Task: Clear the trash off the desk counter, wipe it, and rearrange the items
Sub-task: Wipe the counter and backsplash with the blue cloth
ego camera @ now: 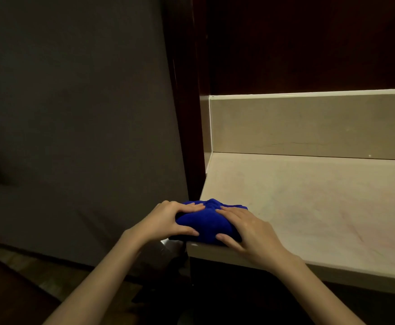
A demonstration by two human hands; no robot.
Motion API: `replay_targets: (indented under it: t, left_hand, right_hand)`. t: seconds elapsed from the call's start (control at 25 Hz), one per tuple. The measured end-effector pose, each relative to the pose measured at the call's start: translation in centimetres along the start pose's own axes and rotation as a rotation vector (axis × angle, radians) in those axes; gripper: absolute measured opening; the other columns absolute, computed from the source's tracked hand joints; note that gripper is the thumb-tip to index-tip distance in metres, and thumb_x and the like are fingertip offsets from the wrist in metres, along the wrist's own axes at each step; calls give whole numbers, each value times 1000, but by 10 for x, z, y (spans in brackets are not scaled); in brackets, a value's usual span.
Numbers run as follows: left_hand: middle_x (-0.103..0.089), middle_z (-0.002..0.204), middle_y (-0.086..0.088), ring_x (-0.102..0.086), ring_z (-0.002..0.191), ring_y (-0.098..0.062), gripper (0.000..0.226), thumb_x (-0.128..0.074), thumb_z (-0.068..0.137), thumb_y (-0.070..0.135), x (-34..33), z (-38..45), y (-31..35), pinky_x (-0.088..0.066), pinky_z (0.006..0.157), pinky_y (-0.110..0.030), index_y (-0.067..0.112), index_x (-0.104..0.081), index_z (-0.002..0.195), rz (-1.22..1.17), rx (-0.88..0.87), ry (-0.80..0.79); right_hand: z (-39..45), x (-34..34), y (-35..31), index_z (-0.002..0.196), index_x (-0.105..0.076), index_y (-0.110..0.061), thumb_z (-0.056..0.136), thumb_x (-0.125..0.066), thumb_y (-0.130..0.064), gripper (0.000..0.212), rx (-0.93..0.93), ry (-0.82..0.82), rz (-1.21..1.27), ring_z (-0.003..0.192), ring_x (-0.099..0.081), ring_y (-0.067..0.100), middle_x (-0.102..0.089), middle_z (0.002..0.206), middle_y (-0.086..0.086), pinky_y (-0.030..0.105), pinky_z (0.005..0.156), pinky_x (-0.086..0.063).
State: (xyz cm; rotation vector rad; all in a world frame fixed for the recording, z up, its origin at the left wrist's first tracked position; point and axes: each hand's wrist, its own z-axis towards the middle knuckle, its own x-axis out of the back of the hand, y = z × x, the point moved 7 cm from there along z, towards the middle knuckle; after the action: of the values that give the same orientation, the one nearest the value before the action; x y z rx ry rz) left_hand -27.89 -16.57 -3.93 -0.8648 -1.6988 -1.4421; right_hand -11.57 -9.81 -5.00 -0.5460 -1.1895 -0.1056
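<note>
Here, both hands bear on a bunched blue cloth [207, 220] at the near left corner of the pale counter [309, 207]. The left hand [168, 220] grips the cloth's left side, its fingers lying across the top and its thumb curled in along the near edge, so that the fabric is pinched between them. The right hand [245, 228] holds the cloth's right side in mirror fashion, fingers spread over the top, thumb tucked against the near edge. The fingertips of the two hands point toward each other and stand just apart, with a raised fold of cloth between them. The cloth rests partly on the counter, and its left portion overhangs the counter's end, under the left hand. Beyond the hands rises a low beige backsplash [309, 125], which meets the counter along a straight seam. Above the backsplash stands a dark wooden panel [309, 43]. To the left of the left hand is a dim grey wall [74, 113], separated from the counter by a dark upright post [191, 137].
</note>
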Motion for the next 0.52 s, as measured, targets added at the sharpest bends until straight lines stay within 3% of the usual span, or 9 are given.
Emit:
replay_targets:
  t: [0.16, 0.36, 0.52]
  left_hand:
    - [-45, 138, 23, -44, 122, 6, 63, -74, 79, 35, -6, -11, 8, -38, 109, -26, 46, -38, 131, 1, -1, 20]
    - [-43, 127, 32, -45, 113, 12, 73, -48, 53, 84, -15, -7, 37, -39, 104, -22, 62, -31, 121, 66, -9, -21]
    - [-48, 138, 23, -47, 124, 3, 80, -43, 52, 91, -40, 7, 74, -39, 108, -27, 62, -33, 125, 94, -24, -5]
  right_hand:
    - [-8, 3, -3, 147, -27, -35, 93, -42, -56, 60, 43, -8, 21, 140, -26, 3, -29, 153, -16, 22, 107, -32]
    - [-25, 14, 16, 144, -35, -33, 91, -48, -56, 59, 82, -21, 70, 139, -30, 4, -34, 151, -14, 24, 108, -34]
    - [-58, 33, 54, 142, -39, -35, 88, -52, -57, 59, 66, -8, 120, 137, -31, -1, -35, 149, -19, 20, 108, -31]
